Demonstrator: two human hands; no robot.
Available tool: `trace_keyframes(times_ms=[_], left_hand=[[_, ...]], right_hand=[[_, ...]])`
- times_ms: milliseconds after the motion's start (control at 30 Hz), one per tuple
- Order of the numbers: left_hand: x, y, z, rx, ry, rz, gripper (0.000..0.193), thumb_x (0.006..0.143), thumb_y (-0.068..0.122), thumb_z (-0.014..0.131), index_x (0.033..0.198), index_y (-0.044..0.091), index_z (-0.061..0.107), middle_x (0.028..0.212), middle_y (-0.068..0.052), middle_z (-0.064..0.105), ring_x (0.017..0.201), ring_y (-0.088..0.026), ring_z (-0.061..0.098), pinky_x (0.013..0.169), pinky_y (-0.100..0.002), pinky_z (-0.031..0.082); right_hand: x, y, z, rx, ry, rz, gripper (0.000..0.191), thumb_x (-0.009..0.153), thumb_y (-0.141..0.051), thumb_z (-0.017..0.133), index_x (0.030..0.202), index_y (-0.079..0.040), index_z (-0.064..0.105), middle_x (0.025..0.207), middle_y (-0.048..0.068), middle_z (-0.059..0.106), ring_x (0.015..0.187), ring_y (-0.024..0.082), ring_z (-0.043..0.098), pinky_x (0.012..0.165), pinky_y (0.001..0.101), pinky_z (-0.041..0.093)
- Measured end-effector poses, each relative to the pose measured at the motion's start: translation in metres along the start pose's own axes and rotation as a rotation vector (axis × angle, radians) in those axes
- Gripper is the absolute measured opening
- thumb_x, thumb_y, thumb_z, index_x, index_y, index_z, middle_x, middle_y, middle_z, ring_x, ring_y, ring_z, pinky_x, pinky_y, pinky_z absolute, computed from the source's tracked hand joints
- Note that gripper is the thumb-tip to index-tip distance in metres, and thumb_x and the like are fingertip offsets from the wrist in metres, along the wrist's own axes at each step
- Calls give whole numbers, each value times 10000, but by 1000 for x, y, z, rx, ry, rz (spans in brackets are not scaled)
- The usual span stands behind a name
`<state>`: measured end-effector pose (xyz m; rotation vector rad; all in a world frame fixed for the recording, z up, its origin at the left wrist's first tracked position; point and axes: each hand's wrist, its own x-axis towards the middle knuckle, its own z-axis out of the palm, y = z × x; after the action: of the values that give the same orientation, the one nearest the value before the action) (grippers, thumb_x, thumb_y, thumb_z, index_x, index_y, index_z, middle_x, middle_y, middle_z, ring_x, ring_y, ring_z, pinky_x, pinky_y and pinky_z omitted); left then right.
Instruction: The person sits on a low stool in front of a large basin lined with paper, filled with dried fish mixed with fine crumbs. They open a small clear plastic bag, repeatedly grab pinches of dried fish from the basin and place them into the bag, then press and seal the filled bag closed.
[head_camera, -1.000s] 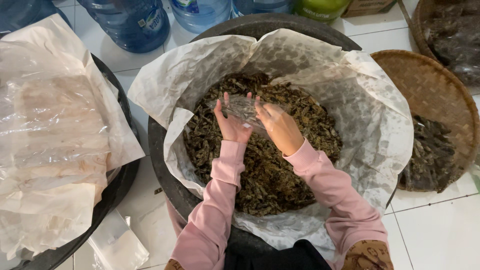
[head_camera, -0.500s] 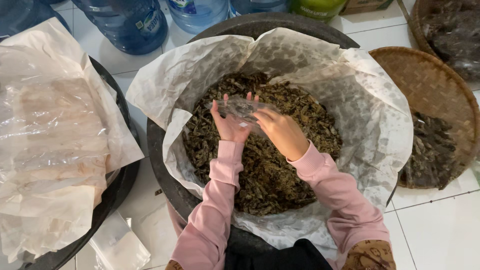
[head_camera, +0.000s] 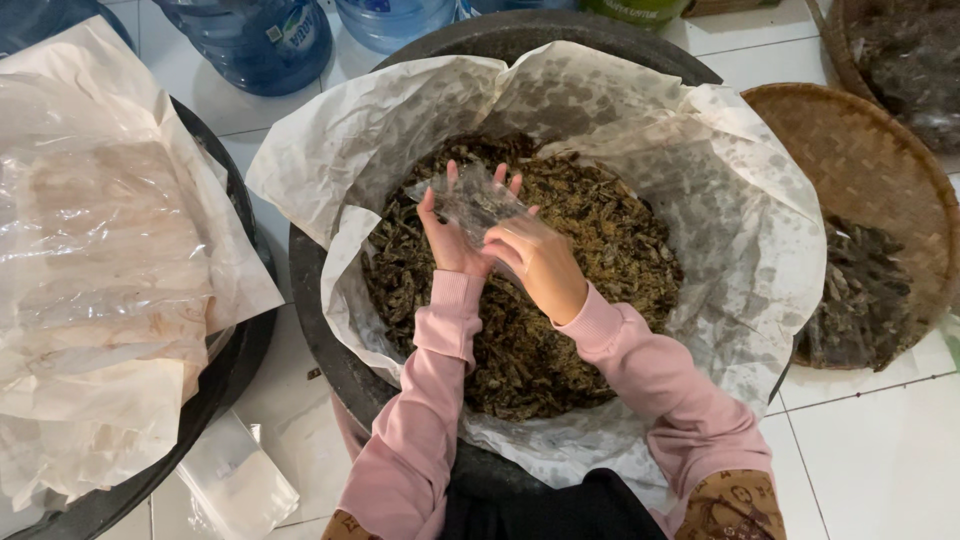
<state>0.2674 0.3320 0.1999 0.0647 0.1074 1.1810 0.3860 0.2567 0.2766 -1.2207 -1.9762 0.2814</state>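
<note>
Both my hands are raised over a big black tub (head_camera: 320, 340) lined with white paper (head_camera: 740, 230) and filled with dark dried leaves (head_camera: 600, 250). My left hand (head_camera: 452, 232) holds a small clear plastic bag (head_camera: 478, 200) with its fingers spread behind it. My right hand (head_camera: 540, 262) grips the same bag from the near side, fingers curled at its edge. Pink sleeves (head_camera: 650, 370) cover both arms. The bag looks empty, though it is hard to tell.
A second black tub (head_camera: 235, 370) at the left holds crumpled paper and clear plastic sheets (head_camera: 100, 250). A woven tray (head_camera: 870, 180) with dark leaves sits at the right. Blue water jugs (head_camera: 250, 40) stand at the back. Small clear bags (head_camera: 235, 485) lie on the white tiled floor.
My hands and the clear bag have stayed over the leaves, with the fingers shifting slightly on the bag. The view has tilted a little.
</note>
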Motion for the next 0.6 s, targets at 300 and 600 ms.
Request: trace_keyframes(times_ms=[300, 600], left_hand=[[-1, -9, -9, 23, 47, -28, 676, 941, 689, 449, 1551, 411, 362, 1486, -196, 500, 1338, -438, 522, 1062, -790, 385], [-3, 8, -2, -145, 206, 26, 574, 896, 673, 538, 1342, 314, 497, 1414, -211, 522, 1301, -438, 537, 1123, -756, 345]], right_hand=[[2, 21, -7, 140, -204, -127, 462, 830, 109, 596, 1265, -23, 682, 1089, 132, 738, 926, 295, 730, 813, 408, 571], [-22, 73, -70, 669, -485, 396, 197, 968, 54, 507, 930, 25, 698, 917, 78, 729, 800, 126, 672, 714, 282, 566]])
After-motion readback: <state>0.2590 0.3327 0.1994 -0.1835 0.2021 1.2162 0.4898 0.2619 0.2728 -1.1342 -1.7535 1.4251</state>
